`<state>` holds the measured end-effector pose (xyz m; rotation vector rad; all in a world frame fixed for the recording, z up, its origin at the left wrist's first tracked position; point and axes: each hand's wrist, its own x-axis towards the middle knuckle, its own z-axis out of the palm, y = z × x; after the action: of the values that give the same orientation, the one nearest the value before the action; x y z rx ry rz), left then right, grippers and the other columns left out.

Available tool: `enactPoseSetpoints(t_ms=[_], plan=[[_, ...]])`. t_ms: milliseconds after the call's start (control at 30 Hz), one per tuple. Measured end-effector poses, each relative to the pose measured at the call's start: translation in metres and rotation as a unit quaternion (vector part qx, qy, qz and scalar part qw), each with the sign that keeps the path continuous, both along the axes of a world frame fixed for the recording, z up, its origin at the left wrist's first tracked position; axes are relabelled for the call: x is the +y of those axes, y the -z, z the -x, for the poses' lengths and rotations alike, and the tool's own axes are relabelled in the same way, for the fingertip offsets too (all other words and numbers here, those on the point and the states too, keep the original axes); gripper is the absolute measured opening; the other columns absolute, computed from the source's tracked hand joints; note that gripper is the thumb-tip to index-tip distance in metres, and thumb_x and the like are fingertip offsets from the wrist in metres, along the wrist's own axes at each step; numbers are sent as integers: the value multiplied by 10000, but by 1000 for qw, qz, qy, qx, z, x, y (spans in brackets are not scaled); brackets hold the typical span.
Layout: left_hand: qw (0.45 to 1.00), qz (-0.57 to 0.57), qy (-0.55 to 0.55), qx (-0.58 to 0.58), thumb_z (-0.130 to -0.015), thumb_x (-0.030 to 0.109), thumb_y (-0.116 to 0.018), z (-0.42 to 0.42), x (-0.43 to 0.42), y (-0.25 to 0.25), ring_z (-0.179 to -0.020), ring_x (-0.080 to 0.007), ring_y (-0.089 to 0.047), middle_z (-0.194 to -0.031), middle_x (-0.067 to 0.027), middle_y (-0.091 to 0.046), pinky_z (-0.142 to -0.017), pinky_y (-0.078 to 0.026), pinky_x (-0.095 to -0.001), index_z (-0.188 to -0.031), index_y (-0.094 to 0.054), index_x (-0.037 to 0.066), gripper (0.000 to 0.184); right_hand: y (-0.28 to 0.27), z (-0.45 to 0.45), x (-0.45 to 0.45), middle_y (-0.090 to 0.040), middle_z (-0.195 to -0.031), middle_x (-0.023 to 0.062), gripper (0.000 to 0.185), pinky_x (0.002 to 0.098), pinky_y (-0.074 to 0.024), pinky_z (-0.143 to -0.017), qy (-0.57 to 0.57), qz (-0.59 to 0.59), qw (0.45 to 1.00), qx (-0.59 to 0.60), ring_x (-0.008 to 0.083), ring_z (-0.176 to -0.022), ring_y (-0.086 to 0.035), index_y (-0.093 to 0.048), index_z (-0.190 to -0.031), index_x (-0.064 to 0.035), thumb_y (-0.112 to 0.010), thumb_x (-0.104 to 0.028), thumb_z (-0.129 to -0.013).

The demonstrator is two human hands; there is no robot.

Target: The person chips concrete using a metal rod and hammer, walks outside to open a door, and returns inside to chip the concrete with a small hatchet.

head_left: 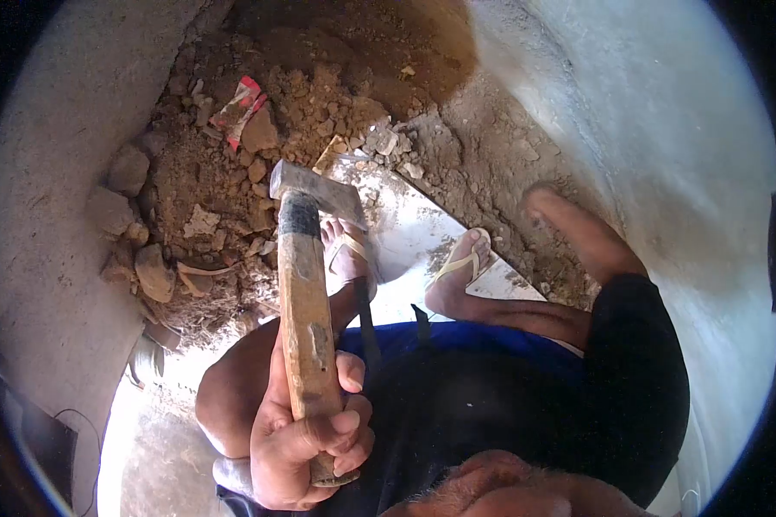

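My left hand (306,439) is closed around the wooden handle of a hatchet (306,302). The tool stands up in front of my left leg, its worn metal head at the top and black tape wound just under it. Off to the right, my right hand (539,205) reaches down over loose brown soil (500,164) near the foot of the wall. Motion blurs its fingers, and I cannot make out whether it holds anything.
My sandalled feet (457,267) stand on a dusty white slab (405,220). Rubble and stones (155,271) pile up along the left wall (69,189). A red and white wrapper (240,110) lies on the dirt. A pale curved wall (690,172) rises on the right.
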<state>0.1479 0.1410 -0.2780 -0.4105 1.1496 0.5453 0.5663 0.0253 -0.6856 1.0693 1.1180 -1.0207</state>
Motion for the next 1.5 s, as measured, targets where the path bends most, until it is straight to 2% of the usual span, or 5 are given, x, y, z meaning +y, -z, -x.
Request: enactPoseSetpoints(t_ms=[100, 233, 633, 933, 1500], plan=[[1000, 11, -13, 15, -732, -169, -495, -1, -1, 3, -531, -95, -439, -1072, -135, -462, -392, -382, -198, -1463, -233, 208, 863, -39, -5, 38, -667, -1069, 229, 303, 529, -495, -856, -63, -5, 997, 52, 423, -985, -639, -692, -999, 42, -470, -130, -885], [999, -3, -7, 35, -754, -162, -503, -6, -2, 5, -553, -86, -438, -1081, -128, -472, -421, -390, -196, -1463, -254, 249, 856, 31, 23, 88, -665, -1059, 228, 341, 494, -511, -833, 197, -517, 832, 42, 364, -997, -645, -653, -1034, 43, -408, -162, -914], [999, -12, 21, -46, -752, -171, -479, -4, 0, 1, -527, -84, -417, -1070, -110, -452, -421, -367, -199, -1506, -132, 264, 938, -17, 8, 12, -664, -1129, 173, 339, 500, -520, -832, -14, -55, 998, -19, 334, -972, -660, -660, -1161, -57, -461, -149, -902], [999, -30, 15, -18, -769, -163, -468, -7, -9, -2, -606, -91, -430, -1083, -98, -457, -463, -389, -208, -1487, -187, 265, 882, 41, 57, 158, -637, -1131, 201, 336, 496, -478, -938, 186, -467, 863, 41, 336, -1095, -609, -623, -1170, -32, -408, -146, -939], [985, -91, 144, -26, -859, -67, -513, -78, -7, 17, -661, -76, -413, -1022, -51, -504, -527, -382, -202, -1351, -356, 158, 563, -78, -42, -102, -668, -1127, 183, 263, 489, -529, -845, 131, -233, 963, -33, 339, -1052, -647, -709, -1053, -56, -588, -136, -833]])
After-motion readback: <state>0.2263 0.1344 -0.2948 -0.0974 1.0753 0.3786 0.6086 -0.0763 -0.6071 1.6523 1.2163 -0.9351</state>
